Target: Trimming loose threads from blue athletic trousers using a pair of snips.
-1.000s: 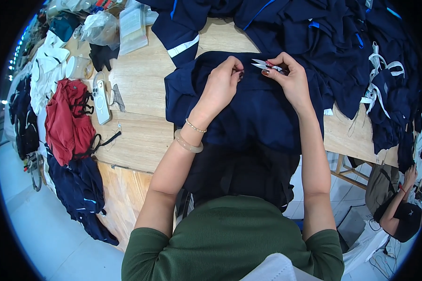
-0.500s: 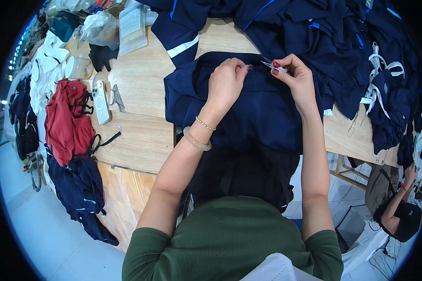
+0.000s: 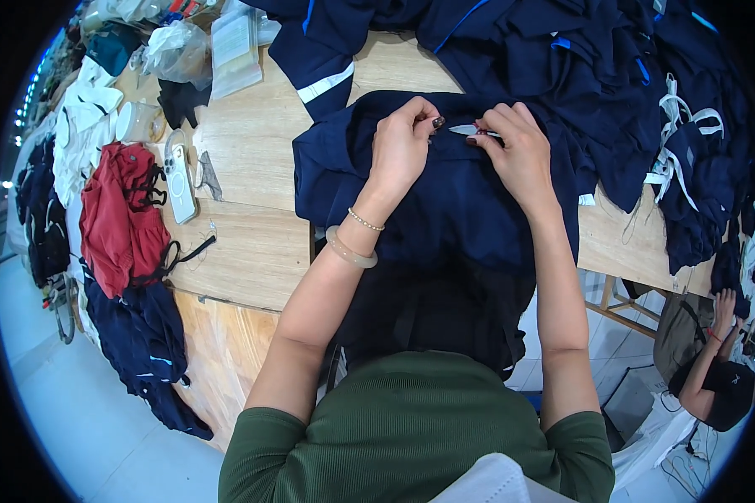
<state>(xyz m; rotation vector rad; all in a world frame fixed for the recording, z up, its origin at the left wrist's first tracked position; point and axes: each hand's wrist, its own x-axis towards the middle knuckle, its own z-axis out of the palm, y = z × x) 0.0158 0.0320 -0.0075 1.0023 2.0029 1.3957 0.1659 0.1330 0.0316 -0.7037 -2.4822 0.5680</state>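
Observation:
A dark navy garment [image 3: 470, 201] is spread over the table edge in front of me and reaches my lap. Over its far part my left hand [image 3: 401, 147] is closed, thumb and fingertips pinched together. Whatever lies in that pinch is too small to make out. My right hand [image 3: 520, 155] grips a pair of thread snips [image 3: 463, 130], the pale blades pointing left toward my left fingertips. A short gap separates the blade tips from that hand. The snips' handle is mostly hidden by my right fingers.
A large heap of navy garments [image 3: 545, 75] covers the far right of the wooden table [image 3: 252, 243]. At left are a red garment [image 3: 122, 218], a phone [image 3: 179, 186] and plastic bags [image 3: 236, 50]. Another person [image 3: 713, 377] sits at the far right.
My right hand has turned and come slightly nearer, swinging the snips to point left. Their blades looked spread before and now appear together. My left hand has shifted only a little.

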